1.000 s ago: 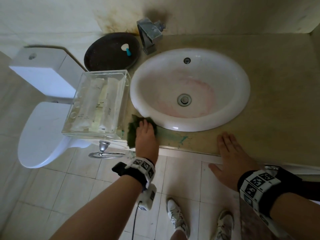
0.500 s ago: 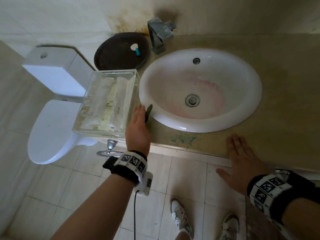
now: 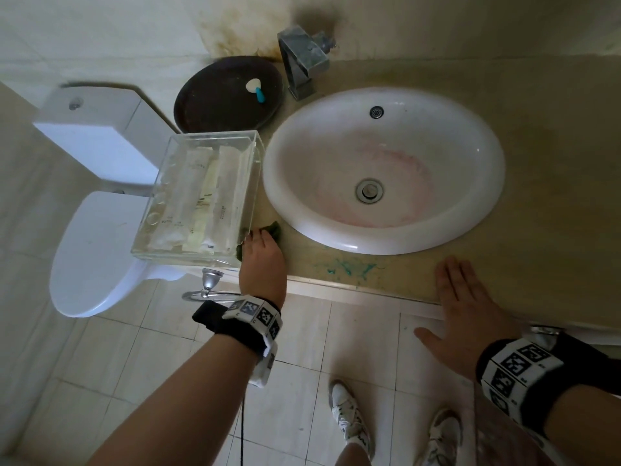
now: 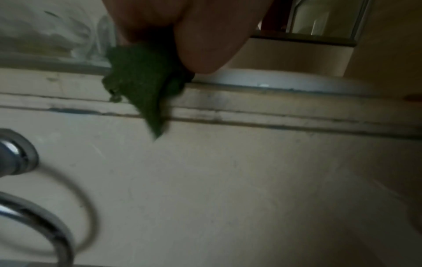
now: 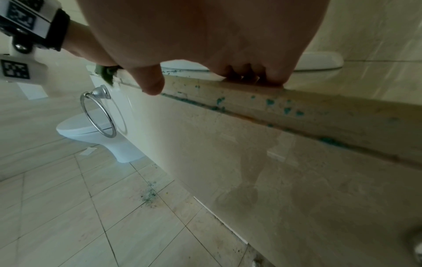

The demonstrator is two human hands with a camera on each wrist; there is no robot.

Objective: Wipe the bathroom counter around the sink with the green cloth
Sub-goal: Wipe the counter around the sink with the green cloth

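**Left hand on cloth at counter's left front, right hand braced flat**

Left hand (image 3: 261, 260) laid palm-down over green cloth (image 3: 276, 229) on counter (image 3: 544, 210), in the narrow strip between clear box (image 3: 198, 200) and sink (image 3: 386, 169) rim. Fingers close together and gently bent over the cloth; only dark green edges visible past fingertips and beside the box. From left wrist view, one cloth corner (image 4: 146, 86) hanging over the counter's front lip, thumb pressing on it; whether pinched or merely pressed, cannot tell.

Right hand (image 3: 470, 307) flat on counter's front edge, fingers straight and side by side, thumb out over the floor, holding nothing.

Blue-green smears (image 3: 346, 267) on counter between the two hands, apart from the cloth; more spots (image 5: 269, 103) along the front lip.

Tap (image 3: 302, 62) behind sink. Dark round tray (image 3: 215, 102) behind clear box. Towel ring (image 3: 210, 287) under counter edge just left of the left wrist. Toilet (image 3: 97, 250) further left.
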